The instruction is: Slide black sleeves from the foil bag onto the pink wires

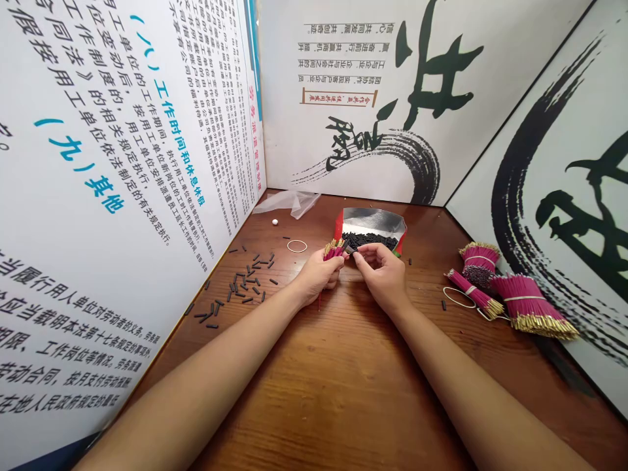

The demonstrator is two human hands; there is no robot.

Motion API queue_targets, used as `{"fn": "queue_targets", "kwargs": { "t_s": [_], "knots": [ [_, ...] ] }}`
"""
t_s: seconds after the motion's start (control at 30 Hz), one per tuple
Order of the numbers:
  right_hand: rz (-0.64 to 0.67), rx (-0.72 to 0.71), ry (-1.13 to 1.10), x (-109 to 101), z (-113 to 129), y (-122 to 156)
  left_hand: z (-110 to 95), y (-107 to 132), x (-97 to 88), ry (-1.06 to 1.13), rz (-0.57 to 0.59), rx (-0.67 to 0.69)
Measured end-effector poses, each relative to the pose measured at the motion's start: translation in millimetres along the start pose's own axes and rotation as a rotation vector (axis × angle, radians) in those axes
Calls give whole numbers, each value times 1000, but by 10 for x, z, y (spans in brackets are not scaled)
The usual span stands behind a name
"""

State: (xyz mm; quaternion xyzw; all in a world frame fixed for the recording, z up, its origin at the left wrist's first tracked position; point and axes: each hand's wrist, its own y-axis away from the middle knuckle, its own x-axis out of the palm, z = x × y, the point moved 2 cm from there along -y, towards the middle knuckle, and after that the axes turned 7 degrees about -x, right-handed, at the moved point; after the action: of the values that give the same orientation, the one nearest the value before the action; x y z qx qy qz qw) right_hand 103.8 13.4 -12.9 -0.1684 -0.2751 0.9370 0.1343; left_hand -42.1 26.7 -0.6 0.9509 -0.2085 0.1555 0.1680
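My left hand [318, 273] is closed round a small bunch of pink wires [333, 250] with gold tips, held upright above the wooden table [343, 379]. My right hand [383, 271] pinches a small black tube [349, 247] at the tips of the wires, thumb and forefinger pressed together. Just behind both hands stands an open box [370, 226] with a silvery flap, filled with several black tubes.
Loose black tubes [243, 284] lie scattered at the left by a printed board. Tied pink wire bundles [520, 297] and a rubber band [458, 297] lie at the right. Another rubber band [297, 246], a white bead [275, 222] and a clear plastic bag [289, 201] lie at the back.
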Motion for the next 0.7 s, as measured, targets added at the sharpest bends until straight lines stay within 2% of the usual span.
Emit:
{"fn": "queue_targets", "kwargs": {
  "t_s": [0.37, 0.43, 0.53, 0.6, 0.7],
  "knots": [
    [56, -52, 77, 14, -12, 8, 1, 3, 10, 2, -18, 6],
    [28, -103, 201, -19, 6, -14, 2, 0, 4, 8, -13, 6],
    [-30, -158, 511, -78, 24, -42, 3, -7, -4, 20, -5, 1],
    [14, -136, 667, -85, 7, -42, 5, -12, -7, 20, -5, -7],
    [139, -112, 765, -48, -48, -12, 10, -15, -10, 9, -9, -18]
  ]
}}
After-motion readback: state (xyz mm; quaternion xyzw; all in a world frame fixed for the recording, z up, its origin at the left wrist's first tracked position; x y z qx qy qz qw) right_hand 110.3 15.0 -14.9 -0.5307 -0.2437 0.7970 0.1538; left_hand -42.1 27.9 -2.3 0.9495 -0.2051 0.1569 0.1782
